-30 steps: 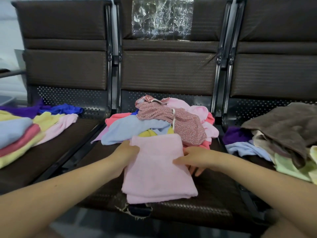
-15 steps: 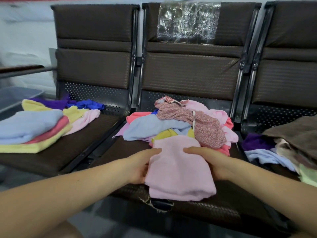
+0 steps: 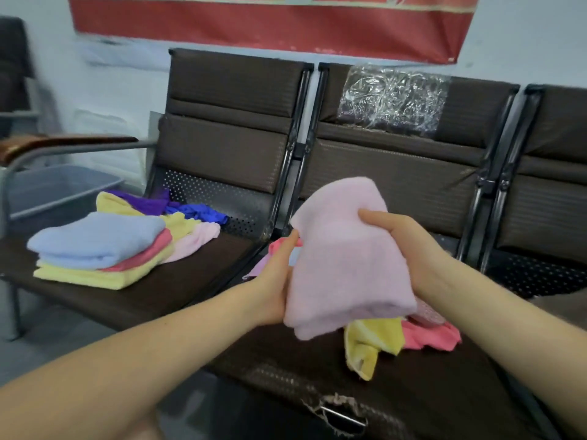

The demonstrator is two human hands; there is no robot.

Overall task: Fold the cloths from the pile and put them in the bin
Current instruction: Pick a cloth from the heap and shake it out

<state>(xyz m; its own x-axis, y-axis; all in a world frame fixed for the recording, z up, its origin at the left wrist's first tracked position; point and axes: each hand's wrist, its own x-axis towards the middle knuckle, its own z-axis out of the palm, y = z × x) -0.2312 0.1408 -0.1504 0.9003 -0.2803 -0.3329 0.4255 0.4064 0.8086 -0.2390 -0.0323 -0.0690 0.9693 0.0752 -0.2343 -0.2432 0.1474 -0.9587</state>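
A folded light pink cloth (image 3: 346, 258) is held up above the middle seat between both hands. My left hand (image 3: 274, 281) grips its left edge from below, and my right hand (image 3: 397, 236) grips its upper right edge. Under the cloth, parts of the unfolded pile show: a yellow cloth (image 3: 371, 344) and a coral pink cloth (image 3: 428, 336); the rest of the pile is hidden. A stack of folded cloths (image 3: 98, 249), blue over pink over yellow, lies on the left seat. A grey bin (image 3: 54, 188) stands beyond the left armrest.
Purple and blue cloths (image 3: 178, 208) lie behind the stack on the left seat. A metal armrest (image 3: 73, 147) runs between the left seat and the bin. The middle seat's front edge (image 3: 336, 408) is torn. Seat backs rise behind.
Both hands have lifted the pink cloth off the middle seat and carried it up and left. The view has swung left, bringing the bin and the wall banner into sight.
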